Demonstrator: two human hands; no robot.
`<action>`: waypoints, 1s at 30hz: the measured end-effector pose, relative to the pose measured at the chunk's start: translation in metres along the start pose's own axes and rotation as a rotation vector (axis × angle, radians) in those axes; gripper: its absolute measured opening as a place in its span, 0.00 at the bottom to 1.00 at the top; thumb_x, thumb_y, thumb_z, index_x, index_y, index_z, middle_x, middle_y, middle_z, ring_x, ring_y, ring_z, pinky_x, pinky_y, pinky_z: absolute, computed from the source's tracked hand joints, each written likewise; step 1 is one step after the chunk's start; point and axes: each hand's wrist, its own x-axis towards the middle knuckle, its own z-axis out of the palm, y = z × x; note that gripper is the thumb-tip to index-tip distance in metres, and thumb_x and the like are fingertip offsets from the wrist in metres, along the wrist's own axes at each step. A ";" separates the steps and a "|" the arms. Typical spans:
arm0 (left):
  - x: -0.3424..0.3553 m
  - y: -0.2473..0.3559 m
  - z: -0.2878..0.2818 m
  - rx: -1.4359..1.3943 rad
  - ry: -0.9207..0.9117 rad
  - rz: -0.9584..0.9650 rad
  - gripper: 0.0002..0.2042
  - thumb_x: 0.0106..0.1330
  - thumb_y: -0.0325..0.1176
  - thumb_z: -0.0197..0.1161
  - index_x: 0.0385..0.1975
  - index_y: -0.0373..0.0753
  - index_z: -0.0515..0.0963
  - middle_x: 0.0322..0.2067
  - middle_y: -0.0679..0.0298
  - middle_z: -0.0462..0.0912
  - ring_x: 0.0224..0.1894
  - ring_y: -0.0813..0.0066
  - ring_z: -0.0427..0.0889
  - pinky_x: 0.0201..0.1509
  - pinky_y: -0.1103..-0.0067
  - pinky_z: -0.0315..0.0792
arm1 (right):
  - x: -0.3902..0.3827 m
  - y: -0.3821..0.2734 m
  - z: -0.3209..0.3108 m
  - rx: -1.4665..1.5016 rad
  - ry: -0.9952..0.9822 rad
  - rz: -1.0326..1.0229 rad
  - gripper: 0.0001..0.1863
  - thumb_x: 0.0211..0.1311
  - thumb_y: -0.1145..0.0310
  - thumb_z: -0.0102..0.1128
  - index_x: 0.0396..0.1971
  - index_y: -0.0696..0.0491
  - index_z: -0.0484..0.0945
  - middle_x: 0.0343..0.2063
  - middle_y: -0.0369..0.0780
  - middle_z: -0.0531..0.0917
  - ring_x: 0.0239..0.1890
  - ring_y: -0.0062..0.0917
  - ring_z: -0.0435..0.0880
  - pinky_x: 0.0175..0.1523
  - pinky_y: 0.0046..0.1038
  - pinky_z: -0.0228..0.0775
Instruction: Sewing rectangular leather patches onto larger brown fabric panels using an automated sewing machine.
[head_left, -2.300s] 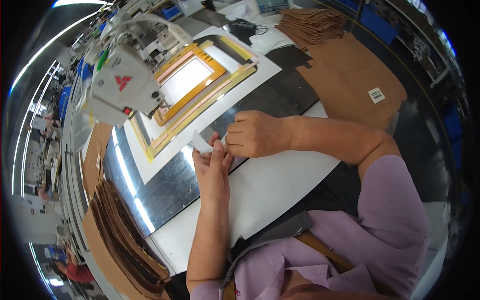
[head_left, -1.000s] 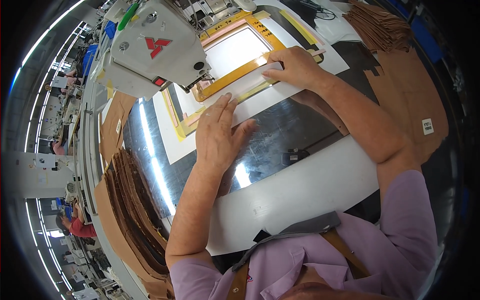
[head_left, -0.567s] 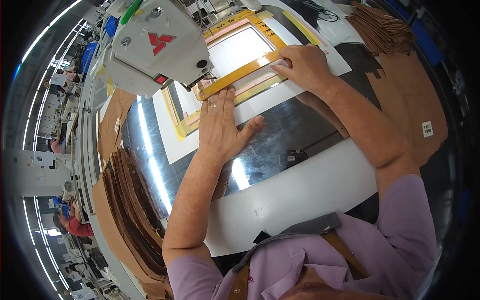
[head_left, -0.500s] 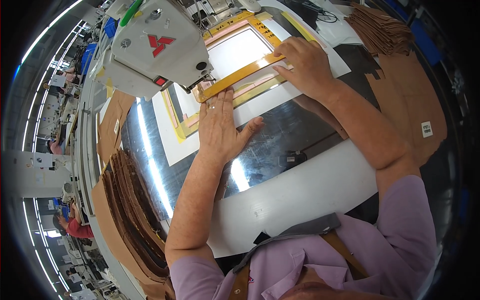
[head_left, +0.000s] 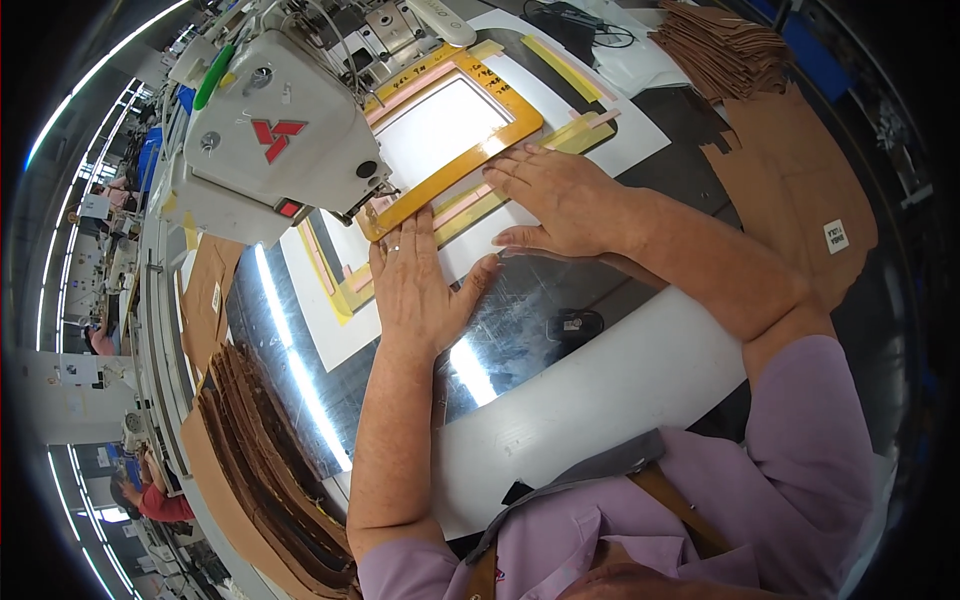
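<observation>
An amber, see-through frame [head_left: 455,180] with handwritten marks lies on a white sheet [head_left: 640,140] edged with yellow and pink strips. Its near left corner sits beneath the needle area of a grey-white sewing machine [head_left: 285,130]. My left hand [head_left: 415,285] lies flat, thumb spread, with its fingertips at the frame's near edge. Farther right, my right hand [head_left: 565,200] is stretched out palm down, its fingertips by the same edge near the frame's right corner. Neither hand is wrapped round anything.
Brown panels [head_left: 265,450] are stacked at the lower left, and another brown pile [head_left: 720,50] stands at the far right. A large brown piece [head_left: 800,190] hangs over the right side. A shiny metal plate [head_left: 520,320] covers the table before me, bordered by a white curved panel [head_left: 600,390].
My right hand has come off the top of the frame's right corner and flattened out at its near edge. My left hand stays at the near edge.
</observation>
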 end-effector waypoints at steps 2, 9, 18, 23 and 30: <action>0.000 0.001 0.000 -0.016 0.007 0.009 0.51 0.64 0.75 0.46 0.71 0.30 0.60 0.65 0.41 0.69 0.71 0.48 0.65 0.76 0.53 0.46 | 0.001 0.003 -0.003 -0.024 -0.042 0.047 0.44 0.71 0.35 0.43 0.66 0.63 0.66 0.65 0.54 0.71 0.72 0.44 0.65 0.77 0.40 0.52; 0.002 0.006 -0.008 -0.003 -0.053 -0.037 0.51 0.64 0.75 0.46 0.71 0.30 0.60 0.65 0.42 0.69 0.70 0.49 0.66 0.76 0.53 0.46 | 0.004 0.012 -0.001 -0.026 -0.023 0.051 0.45 0.72 0.33 0.40 0.66 0.62 0.66 0.62 0.54 0.73 0.70 0.45 0.66 0.77 0.43 0.48; 0.002 0.004 -0.004 0.010 -0.029 -0.059 0.50 0.64 0.76 0.44 0.70 0.31 0.63 0.64 0.42 0.71 0.70 0.49 0.67 0.75 0.52 0.47 | 0.011 0.013 -0.010 -0.047 -0.129 0.082 0.42 0.73 0.36 0.41 0.65 0.61 0.68 0.61 0.52 0.74 0.71 0.41 0.64 0.78 0.45 0.45; 0.003 0.004 -0.009 0.079 -0.060 -0.053 0.48 0.65 0.74 0.44 0.70 0.34 0.63 0.64 0.44 0.72 0.70 0.52 0.67 0.74 0.53 0.48 | 0.006 0.014 -0.006 -0.078 -0.056 0.094 0.41 0.73 0.37 0.42 0.65 0.61 0.69 0.62 0.52 0.74 0.70 0.41 0.66 0.77 0.44 0.49; 0.002 0.005 -0.006 0.086 -0.022 -0.065 0.48 0.66 0.74 0.42 0.69 0.34 0.65 0.61 0.45 0.74 0.67 0.52 0.71 0.74 0.52 0.48 | 0.006 0.006 -0.017 -0.133 -0.117 0.212 0.39 0.74 0.38 0.43 0.61 0.63 0.72 0.57 0.51 0.78 0.67 0.40 0.72 0.76 0.42 0.55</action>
